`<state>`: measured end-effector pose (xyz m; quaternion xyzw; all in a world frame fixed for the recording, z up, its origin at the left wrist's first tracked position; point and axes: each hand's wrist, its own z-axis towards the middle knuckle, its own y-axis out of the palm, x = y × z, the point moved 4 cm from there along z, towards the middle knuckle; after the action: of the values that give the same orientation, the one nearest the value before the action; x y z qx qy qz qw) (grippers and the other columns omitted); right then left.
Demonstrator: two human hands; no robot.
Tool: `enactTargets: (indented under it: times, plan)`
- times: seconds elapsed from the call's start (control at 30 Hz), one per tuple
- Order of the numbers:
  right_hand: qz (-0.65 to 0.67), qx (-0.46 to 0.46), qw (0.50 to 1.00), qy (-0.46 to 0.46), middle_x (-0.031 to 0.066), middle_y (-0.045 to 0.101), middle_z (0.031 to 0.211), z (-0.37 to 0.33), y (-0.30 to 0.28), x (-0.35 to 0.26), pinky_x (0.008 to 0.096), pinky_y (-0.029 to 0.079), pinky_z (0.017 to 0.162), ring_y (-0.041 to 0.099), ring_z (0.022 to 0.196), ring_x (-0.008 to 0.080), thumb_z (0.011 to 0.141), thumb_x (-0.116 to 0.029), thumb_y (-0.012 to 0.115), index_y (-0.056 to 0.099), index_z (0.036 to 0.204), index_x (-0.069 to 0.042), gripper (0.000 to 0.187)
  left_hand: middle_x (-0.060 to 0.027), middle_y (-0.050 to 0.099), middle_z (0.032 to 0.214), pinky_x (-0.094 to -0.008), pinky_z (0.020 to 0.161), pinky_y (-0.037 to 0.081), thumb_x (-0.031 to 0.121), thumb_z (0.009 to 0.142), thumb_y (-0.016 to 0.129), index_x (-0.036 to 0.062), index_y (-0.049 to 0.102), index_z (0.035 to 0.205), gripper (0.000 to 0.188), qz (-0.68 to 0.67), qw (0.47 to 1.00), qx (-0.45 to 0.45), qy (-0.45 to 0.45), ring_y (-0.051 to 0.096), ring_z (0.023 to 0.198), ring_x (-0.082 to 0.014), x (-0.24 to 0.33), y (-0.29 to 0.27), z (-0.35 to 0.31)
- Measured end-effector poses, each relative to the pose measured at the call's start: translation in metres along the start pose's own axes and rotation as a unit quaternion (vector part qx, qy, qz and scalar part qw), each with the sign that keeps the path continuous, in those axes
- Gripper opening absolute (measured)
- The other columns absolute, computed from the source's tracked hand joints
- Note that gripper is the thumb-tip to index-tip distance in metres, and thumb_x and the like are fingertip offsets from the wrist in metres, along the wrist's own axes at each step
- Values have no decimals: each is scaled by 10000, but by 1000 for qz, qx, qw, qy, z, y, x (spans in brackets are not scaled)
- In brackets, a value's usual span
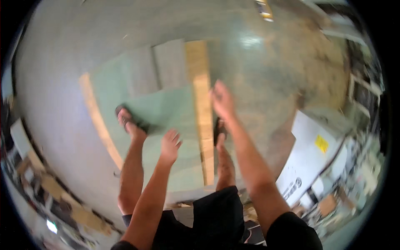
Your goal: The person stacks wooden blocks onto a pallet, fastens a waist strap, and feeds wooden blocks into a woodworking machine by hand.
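Observation:
A pale green sheet (pixel 110 89) lies on the floor, with a light wooden board (pixel 203 121) along its right side and a narrower wooden strip (pixel 99 114) along its left. Two grey rectangular panels (pixel 171 64) rest side by side at the sheet's far end, against the right board. My left hand (pixel 170 145) hovers over the green sheet, fingers loosely apart and nothing seen in it. Just right of the wooden board is my right hand (pixel 223 102). Its fingers are blurred; whether a small dark thing is between them I cannot make out.
My left foot (pixel 127 118) stands in a sandal on the sheet, my right beside the board. A white box (pixel 306 146) with a yellow label is at the right, near piled clutter (pixel 354 187). A yellow container (pixel 264 10) lies far off. Boxes (pixel 50 187) line the left.

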<state>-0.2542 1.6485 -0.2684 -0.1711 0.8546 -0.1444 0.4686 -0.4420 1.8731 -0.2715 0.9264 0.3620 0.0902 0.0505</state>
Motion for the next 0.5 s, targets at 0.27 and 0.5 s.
enactTargets:
  times: [0.27, 0.5]
  plan:
    - [-52, 91, 963, 248, 219, 638, 999, -336, -165, 81, 380, 483, 821, 627, 941, 329, 812, -365, 621, 566, 1171, -10, 508, -111, 339, 1436, -452, 1068, 277, 429, 926, 423, 78, 202, 1436, 657, 186, 982, 21, -37, 361, 1305, -285, 7, -22, -148]
    - [96, 225, 922, 299, 186, 643, 1019, -466, -245, 74, 362, 489, 829, 633, 934, 286, 809, -401, 635, 567, 1170, 10, 552, -132, 287, 1467, -465, 1089, 235, 462, 925, 427, 61, 170, 1445, 706, 307, 948, -88, 2, 314, 1338, -291, -2, 79, -215]
